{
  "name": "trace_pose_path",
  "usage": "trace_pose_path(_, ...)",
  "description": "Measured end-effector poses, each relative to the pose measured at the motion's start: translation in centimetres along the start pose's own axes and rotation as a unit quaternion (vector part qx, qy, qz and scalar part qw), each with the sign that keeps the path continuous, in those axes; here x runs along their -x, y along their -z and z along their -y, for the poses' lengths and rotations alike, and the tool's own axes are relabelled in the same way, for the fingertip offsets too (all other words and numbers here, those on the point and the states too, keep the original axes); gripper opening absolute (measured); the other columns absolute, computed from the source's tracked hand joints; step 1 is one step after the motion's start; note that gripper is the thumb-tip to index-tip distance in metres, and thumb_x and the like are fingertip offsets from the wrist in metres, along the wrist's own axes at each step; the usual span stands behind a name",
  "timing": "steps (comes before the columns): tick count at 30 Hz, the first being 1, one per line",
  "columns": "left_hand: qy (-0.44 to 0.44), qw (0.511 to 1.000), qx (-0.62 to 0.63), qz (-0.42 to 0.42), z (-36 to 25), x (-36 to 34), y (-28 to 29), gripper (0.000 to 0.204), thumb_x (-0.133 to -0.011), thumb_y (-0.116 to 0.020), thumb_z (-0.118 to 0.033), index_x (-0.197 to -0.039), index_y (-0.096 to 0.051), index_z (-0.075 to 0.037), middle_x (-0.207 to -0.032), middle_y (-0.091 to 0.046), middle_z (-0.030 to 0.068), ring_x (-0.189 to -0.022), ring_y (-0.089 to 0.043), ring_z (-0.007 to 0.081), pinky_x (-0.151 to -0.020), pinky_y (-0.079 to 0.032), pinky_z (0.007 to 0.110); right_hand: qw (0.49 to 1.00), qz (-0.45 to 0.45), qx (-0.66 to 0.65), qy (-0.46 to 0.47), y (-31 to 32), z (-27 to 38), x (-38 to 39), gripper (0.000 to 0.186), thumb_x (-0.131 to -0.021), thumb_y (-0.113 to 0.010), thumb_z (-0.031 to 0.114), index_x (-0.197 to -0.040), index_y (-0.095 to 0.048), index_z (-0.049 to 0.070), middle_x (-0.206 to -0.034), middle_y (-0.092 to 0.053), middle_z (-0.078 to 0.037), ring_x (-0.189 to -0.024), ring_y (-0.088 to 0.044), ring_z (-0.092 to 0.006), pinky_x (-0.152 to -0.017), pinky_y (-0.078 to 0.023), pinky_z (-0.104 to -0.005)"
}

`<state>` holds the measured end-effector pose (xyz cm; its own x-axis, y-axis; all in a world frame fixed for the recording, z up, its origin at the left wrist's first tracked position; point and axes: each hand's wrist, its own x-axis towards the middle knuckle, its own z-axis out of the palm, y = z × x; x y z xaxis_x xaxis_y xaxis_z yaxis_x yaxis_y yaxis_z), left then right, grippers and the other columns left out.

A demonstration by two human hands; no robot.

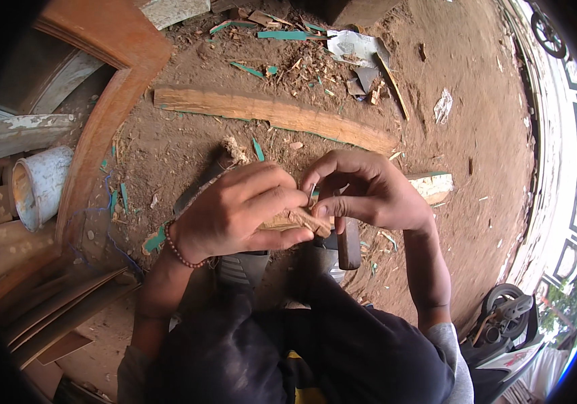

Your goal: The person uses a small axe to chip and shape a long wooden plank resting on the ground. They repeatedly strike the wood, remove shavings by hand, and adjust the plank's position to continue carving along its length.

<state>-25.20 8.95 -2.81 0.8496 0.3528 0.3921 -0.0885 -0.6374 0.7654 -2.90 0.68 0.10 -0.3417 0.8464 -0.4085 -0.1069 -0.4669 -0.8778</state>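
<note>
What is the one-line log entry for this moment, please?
left hand: grips wood piece | right hand: pinches nail, holds hammer | ground: plank

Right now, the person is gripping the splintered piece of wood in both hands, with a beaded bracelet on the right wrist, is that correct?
Not quite: in the head view the beaded bracelet sits on the left wrist, not the right. The left hand and right hand do both grip the splintered piece of wood.

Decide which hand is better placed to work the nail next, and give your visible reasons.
Right. The right hand already pinches the thin nail at its fingertips above the wood piece, probably free to move it. The left hand is wrapped around that wood, steadying it.
</note>
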Motion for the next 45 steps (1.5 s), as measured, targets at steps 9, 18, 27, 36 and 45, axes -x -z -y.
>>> trace_pose_path(9, -0.036, 0.998, 0.046, -0.013, 0.1, 1.5, -1.8, 0.031, -0.068, -0.086, -0.027, -0.081, -0.068, -0.005, -0.077, -0.062, 0.0029, -0.062, -0.059, 0.0174, -0.053, -0.045, 0.031, 0.993, 0.047, 0.061, 0.086, -0.8, -3.6, -0.2, 0.018, -0.086, -0.074, 0.01, -0.1, -0.063, 0.004, -0.102, -0.063, -0.003, -0.092, -0.062, -0.012, -0.065, -0.053, -0.026)
trace_pose_path(18, -0.018, 0.994, 0.104, 0.028, 0.3, 2.3, -2.6, 0.026, -0.076, -0.082, -0.024, -0.083, -0.066, -0.005, -0.076, -0.06, 0.0044, -0.066, -0.062, 0.0208, -0.058, -0.051, 0.033, 0.992, 0.03, 0.111, 0.056, -1.3, -3.7, 0.8, 0.017, -0.085, -0.075, 0.006, -0.094, -0.063, 0.001, -0.094, -0.063, -0.005, -0.087, -0.061, -0.0117, -0.072, -0.05, -0.0261)
trace_pose_path(27, 0.018, 0.991, 0.128, 0.039, 0.9, 2.7, -3.3, 0.024, -0.076, -0.082, -0.021, -0.081, -0.066, -0.004, -0.076, -0.062, 0.0052, -0.068, -0.062, 0.0218, -0.06, -0.052, 0.033, 0.991, 0.037, 0.111, 0.058, -1.5, -5.0, 0.6, 0.015, -0.088, -0.069, 0.003, -0.094, -0.056, 0.002, -0.104, -0.057, -0.008, -0.102, -0.056, -0.0157, -0.085, -0.049, -0.0293)
trace_pose_path(36, -0.005, 0.988, 0.147, 0.045, 1.2, 2.8, -3.8, 0.025, -0.071, -0.086, -0.018, -0.084, -0.07, -0.005, -0.075, -0.063, 0.0042, -0.063, -0.061, 0.0195, -0.055, -0.048, 0.032, 0.996, 0.073, 0.016, 0.046, -1.1, -6.0, 0.5, 0.017, -0.087, -0.068, -0.001, -0.095, -0.053, 0.003, -0.109, -0.05, -0.009, -0.109, -0.051, -0.0184, -0.088, -0.047, -0.0324)
trace_pose_path(45, 0.078, 0.992, 0.075, 0.057, 1.8, 2.9, -4.0, 0.025, -0.077, -0.082, -0.017, -0.094, -0.07, -0.002, -0.082, -0.064, 0.0073, -0.069, -0.063, 0.0227, -0.061, -0.051, 0.033, 0.992, -0.044, 0.115, 0.005, -1.1, -6.3, 1.2, 0.022, -0.089, -0.07, 0.013, -0.1, -0.053, 0.003, -0.106, -0.058, -0.007, -0.102, -0.057, -0.0174, -0.083, -0.05, -0.0338)
